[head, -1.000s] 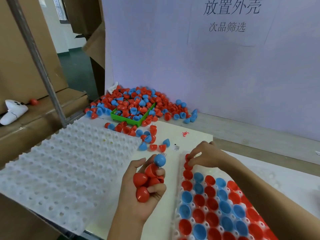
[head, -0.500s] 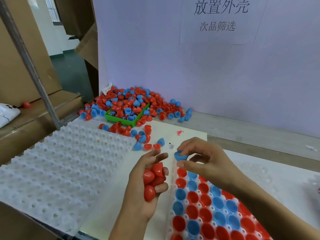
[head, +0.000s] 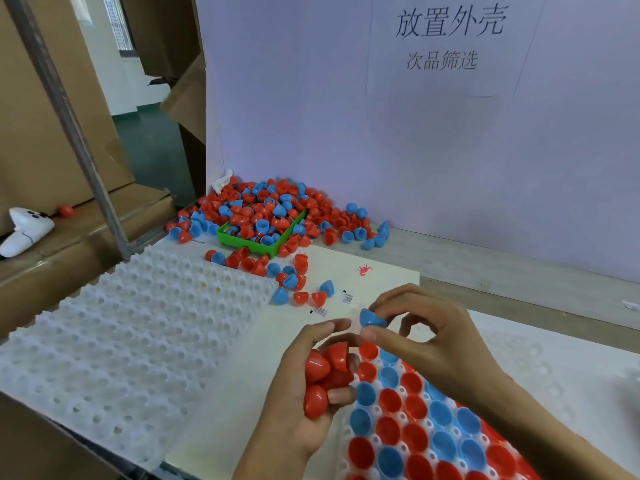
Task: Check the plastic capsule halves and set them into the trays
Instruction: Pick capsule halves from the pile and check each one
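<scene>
The left hand (head: 311, 386) is gripping a cluster of red capsule halves (head: 325, 372) in curled fingers, just beside the near tray's left edge. The right hand (head: 426, 337) is pinching a blue capsule half (head: 371, 318) between thumb and forefinger above the far end of the filled tray (head: 349, 441), whose red and blue halves are sitting open side up. The right forearm is covering much of that tray, and its near end is running out of view. An empty white tray (head: 131, 337) is lying toward the bench's (head: 485, 271) left edge. A loose pile of halves (head: 277, 209) is burying a green bin (head: 263, 249) at the back against the lilac board (head: 381, 133). Scattered halves are trailing forward between them.
</scene>
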